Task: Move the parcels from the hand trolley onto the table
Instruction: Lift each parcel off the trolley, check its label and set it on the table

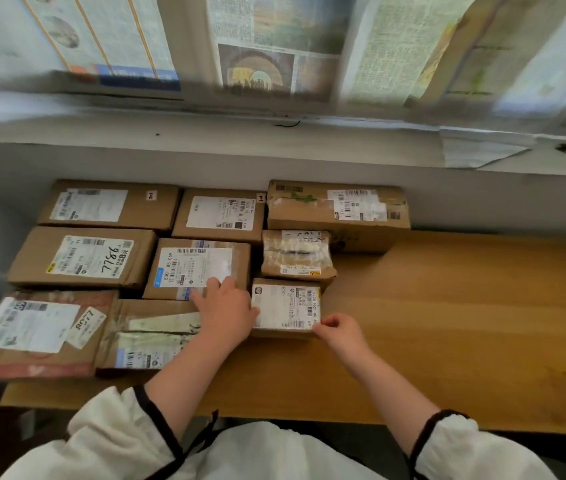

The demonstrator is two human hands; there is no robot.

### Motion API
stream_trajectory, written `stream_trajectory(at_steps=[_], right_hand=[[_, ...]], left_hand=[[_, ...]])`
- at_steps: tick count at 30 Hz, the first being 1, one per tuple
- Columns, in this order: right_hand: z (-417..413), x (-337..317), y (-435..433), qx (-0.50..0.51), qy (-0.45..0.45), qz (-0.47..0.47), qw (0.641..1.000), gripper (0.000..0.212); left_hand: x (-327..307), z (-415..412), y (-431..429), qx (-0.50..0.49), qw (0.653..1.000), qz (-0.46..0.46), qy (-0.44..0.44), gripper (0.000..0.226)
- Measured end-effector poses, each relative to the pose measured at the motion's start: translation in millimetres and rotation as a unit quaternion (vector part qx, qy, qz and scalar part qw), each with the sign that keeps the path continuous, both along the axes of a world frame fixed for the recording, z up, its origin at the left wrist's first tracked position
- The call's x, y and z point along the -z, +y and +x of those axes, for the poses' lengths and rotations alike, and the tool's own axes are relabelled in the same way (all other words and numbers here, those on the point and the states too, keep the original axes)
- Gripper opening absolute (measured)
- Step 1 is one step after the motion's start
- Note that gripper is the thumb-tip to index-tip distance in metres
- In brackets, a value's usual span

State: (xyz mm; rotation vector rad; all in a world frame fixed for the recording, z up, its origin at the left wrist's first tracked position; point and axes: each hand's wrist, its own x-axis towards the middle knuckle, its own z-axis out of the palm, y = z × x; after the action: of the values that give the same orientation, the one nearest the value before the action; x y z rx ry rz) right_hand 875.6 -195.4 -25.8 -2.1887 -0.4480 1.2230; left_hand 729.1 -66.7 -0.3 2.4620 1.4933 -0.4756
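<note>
The small parcel (286,308) sits midway along the table (465,323), tucked against the other parcels (80,258) filling its left half. The left hand (226,308), fingers spread, braces its left side while the right hand (338,329) pinches its near right corner, likely squaring it into line.

The flat brown cardboard box (80,258) reads "7786", the reddish parcel (37,362) has a white sticker (86,327) reading "R077", and the small white-labelled cardboard box (286,308) reads "P021".
</note>
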Motion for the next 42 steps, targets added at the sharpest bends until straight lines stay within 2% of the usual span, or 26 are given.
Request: stream_trajectory(at_steps=[7, 10, 12, 18, 23, 31, 42], right_hand=[[42.4, -10.5, -21.4, -0.054, 0.025, -0.059, 0.996, 0.019], [75.0, -21.0, -47.7, -0.054, 0.025, -0.071, 0.996, 0.027], [98.5, -28.9, -64.8, -0.042, 0.019, -0.069, 0.997, 0.024], [156.1, -43.4, -77.6, 0.034, -0.045, -0.006, 0.998, 0.018], [171.7, -39.4, -49.8, 0.048, -0.053, 0.044, 0.997, 0.015], [166.1, -11.6, -23.1, 0.072, -0.037, 0.042, 0.996, 0.021], [164.8, 12.1, -10.6, 0.097, -0.044, 0.029, 0.994, 0.016]], left_hand=[[-10.2, 26.4, -28.9, 0.001, 1.0, -0.015, 0.008, 0.026], [-17.8, 56.5, -47.8, 0.027, 0.998, -0.043, -0.025, 0.023], [-21.5, 81.3, -58.0, 0.045, 0.996, -0.065, -0.052, 0.023], [-28.9, 146.4, -64.5, 0.096, 0.988, -0.057, -0.105, 0.027], [-31.1, 164.4, -39.7, 0.048, 0.986, -0.051, -0.154, 0.026], [-15.4, 167.6, -13.2, 0.035, 0.994, -0.044, -0.098, 0.022], [12.2, 166.4, -8.3, 0.049, 0.994, 0.011, -0.098, 0.026]])
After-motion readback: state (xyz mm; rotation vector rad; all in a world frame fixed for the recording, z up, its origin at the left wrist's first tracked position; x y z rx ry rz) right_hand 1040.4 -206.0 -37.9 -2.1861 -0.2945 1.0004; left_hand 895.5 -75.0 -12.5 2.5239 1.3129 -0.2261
